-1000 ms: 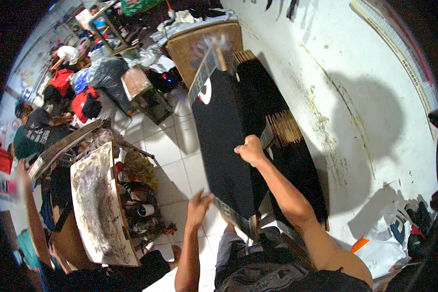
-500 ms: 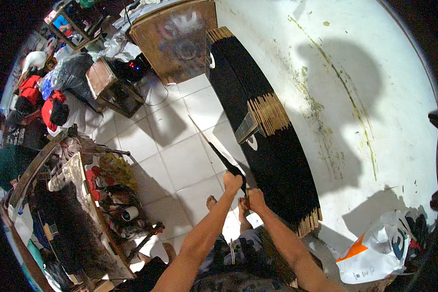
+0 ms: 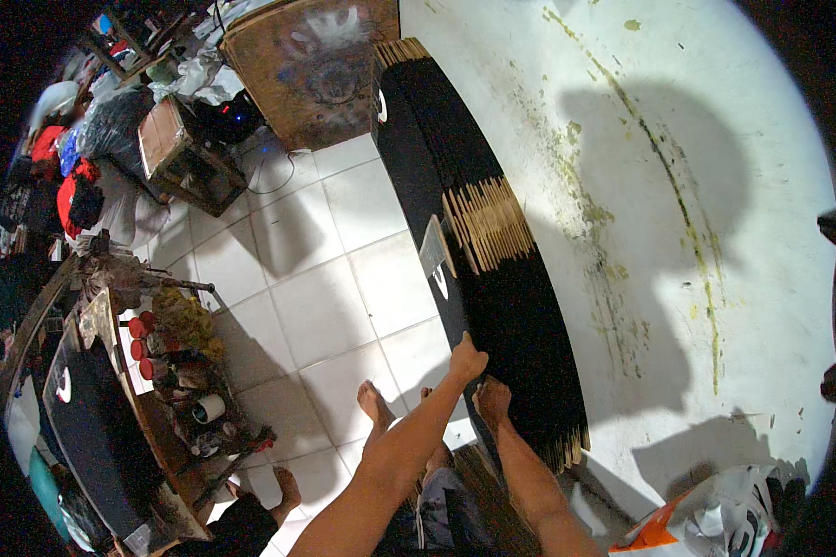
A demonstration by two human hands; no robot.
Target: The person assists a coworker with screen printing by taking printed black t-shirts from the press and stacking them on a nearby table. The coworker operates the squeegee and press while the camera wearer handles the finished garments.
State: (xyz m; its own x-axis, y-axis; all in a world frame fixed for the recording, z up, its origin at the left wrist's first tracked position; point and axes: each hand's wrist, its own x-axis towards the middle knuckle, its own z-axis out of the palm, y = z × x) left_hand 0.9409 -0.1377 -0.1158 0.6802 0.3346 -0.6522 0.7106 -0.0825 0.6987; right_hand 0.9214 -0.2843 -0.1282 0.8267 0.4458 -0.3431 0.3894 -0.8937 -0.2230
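A long row of thin black boards (image 3: pixel 520 316) with brown wooden-looking edges stands on edge along the white wall. The front one, nearest the floor tiles, is a black board (image 3: pixel 450 320) bearing a white curved mark, and it rests against the row. My left hand (image 3: pixel 469 357) is closed over this board's upper edge. Closer to my body, my right hand (image 3: pixel 492 404) is also closed at that edge, its fingers partly hidden. Both forearms reach in from the lower edge of the view.
On the left bench (image 3: pixel 149 408) lies another black board (image 3: pixel 102 436) with a white mark. Red-lidded jars (image 3: pixel 144 348) and a white cup (image 3: pixel 209 408) sit beside it. Another person's foot (image 3: pixel 288 487) is near the bench. A wooden stool (image 3: pixel 181 153) and white plastic bag (image 3: pixel 706 520) stand around.
My hands have brought the black board rightward against the row; before, it was held over the tiles, seen edge-on. A black board now shows on the left bench. The view has shifted.
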